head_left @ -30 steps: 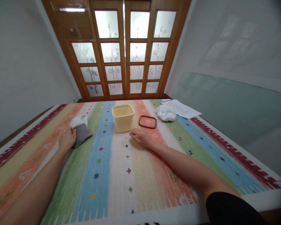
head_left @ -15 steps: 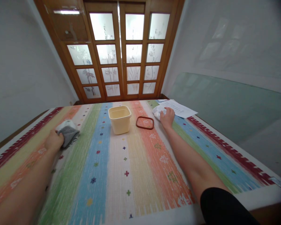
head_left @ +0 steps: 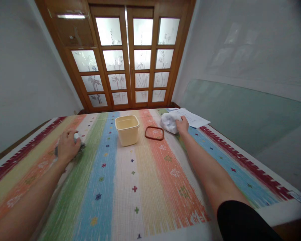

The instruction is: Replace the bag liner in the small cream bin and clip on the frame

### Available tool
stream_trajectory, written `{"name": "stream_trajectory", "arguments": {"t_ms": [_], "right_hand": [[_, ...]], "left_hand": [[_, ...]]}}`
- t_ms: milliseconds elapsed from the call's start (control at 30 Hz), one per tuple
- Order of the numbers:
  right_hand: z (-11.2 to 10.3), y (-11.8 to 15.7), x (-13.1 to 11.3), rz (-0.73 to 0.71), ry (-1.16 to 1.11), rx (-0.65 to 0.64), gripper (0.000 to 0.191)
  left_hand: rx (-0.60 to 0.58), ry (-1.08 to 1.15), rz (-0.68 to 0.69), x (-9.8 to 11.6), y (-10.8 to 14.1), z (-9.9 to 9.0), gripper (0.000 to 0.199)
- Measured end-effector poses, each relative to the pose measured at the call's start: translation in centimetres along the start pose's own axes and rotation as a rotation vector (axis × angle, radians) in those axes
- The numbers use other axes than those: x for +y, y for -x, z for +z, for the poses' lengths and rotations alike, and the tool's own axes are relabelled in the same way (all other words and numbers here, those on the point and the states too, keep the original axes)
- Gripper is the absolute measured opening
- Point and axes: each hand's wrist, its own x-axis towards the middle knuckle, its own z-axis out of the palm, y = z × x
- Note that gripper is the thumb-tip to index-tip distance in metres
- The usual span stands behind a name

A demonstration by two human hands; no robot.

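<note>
At the left of the table, my left hand (head_left: 67, 145) lies palm down over a grey-and-white cloth (head_left: 77, 137). Its fingers curl over the cloth and hide most of it; grey edges stick out on both sides. My right hand (head_left: 182, 126) pinches the right side of a bunched white cloth (head_left: 169, 123), which sits on the far right of the table. Between the hands stands a cream plastic container (head_left: 128, 135), upright with its top uncovered. Beside it lies a reddish-brown rectangular ring (head_left: 154, 133), flat on the tablecloth and just left of the white cloth.
A striped tablecloth (head_left: 122, 194) covers the table. Printed paper sheets (head_left: 195, 118) lie behind my right hand. A pale green glass panel (head_left: 240, 107) leans on the right wall, and wooden doors (head_left: 130, 67) with frosted panes stand beyond the table.
My left hand has turned from gripping the cloth's left edge to lying over its top. My right hand has shifted to the white cloth's right side, and the cloth now looks bulkier.
</note>
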Motion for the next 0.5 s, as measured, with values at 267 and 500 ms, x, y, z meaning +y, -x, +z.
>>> {"name": "stream_trajectory", "arguments": {"t_ms": [267,500], "right_hand": [[-1.7,5.4,-2.0,-0.560,0.060,-0.298,0.034],[-3.7,6.1,-2.2,-0.433,-0.229,-0.194,0.037]], "left_hand": [[-0.084,0.301,0.277,7.5,-0.2,0.5,0.034],[-0.110,0.432,0.363,11.1,0.5,0.9,0.032]]}}
